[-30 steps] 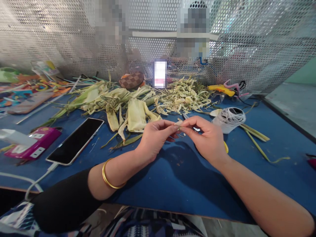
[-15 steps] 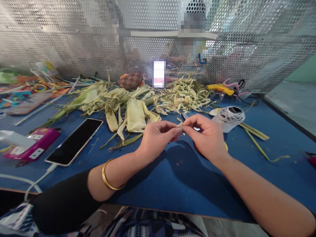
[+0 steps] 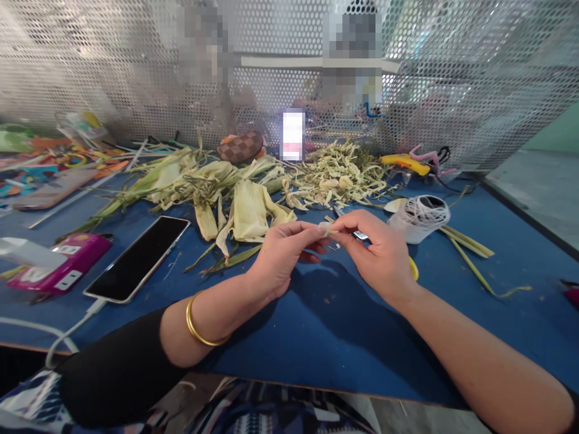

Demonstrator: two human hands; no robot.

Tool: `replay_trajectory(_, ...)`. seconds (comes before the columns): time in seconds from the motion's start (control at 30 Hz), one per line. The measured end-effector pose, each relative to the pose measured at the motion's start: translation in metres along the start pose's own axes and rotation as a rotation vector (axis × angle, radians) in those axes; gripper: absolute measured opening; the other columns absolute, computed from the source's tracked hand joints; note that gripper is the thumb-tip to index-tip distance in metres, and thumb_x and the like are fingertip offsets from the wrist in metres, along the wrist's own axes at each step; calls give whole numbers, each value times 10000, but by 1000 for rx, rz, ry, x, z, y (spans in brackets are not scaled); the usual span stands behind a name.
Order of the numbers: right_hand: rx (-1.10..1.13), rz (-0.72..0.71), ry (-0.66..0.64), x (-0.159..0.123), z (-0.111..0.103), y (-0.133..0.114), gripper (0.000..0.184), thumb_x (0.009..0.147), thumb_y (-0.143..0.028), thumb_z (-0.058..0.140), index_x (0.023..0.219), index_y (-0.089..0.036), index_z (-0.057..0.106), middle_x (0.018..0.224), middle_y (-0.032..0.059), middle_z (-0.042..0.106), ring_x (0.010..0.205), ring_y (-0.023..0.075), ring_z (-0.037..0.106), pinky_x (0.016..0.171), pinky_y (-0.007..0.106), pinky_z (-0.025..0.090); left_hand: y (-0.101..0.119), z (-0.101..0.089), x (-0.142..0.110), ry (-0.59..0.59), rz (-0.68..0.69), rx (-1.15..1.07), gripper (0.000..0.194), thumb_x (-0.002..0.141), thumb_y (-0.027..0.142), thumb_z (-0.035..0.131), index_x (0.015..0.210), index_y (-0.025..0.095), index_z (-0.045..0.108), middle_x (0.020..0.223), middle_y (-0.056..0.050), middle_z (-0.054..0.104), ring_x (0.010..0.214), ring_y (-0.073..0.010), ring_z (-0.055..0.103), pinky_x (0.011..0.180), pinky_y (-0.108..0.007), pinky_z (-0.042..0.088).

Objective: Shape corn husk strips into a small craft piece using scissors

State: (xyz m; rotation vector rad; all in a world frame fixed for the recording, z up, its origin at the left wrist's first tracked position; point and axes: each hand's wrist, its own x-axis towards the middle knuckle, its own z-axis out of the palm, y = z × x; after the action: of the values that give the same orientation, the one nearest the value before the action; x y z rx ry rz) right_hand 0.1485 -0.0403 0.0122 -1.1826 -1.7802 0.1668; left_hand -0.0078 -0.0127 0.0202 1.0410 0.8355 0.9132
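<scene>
My left hand [image 3: 283, 253], with a gold bangle on its wrist, and my right hand [image 3: 380, 256] meet above the blue table [image 3: 325, 325]. Both pinch one small pale strip of dried leaf [image 3: 326, 228] between thumb and fingertips. The fingers of both hands are closed round it. A yellow thing [image 3: 413, 269] shows behind my right hand, mostly hidden. A spool of white thread [image 3: 420, 217] stands just right of my right hand. Pale husk leaves [image 3: 248, 211] lie just beyond my left hand.
A pile of shredded leaf bits [image 3: 337, 175] lies at the back. A black phone [image 3: 138, 256] on a cable and a pink box [image 3: 61, 262] lie to the left. A checked pouch [image 3: 242, 146], a yellow tool [image 3: 404, 163] and green stalks [image 3: 470, 247] lie near the perforated metal screen [image 3: 452, 78].
Both hands keep pinching the strip and have shifted only slightly; the fingers have turned it a little between them.
</scene>
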Motion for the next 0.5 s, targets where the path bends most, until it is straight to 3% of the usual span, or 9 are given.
replay_trajectory(0.5, 94, 170, 31, -1, 4, -4, 77, 818, -214, 612, 743, -206, 599, 757, 18, 676, 740, 168, 629, 702, 305, 493, -4, 2, 1, 37, 41, -60, 114, 662, 210, 716, 722, 125, 670, 647, -4, 655, 604, -101, 613, 587, -199, 487)
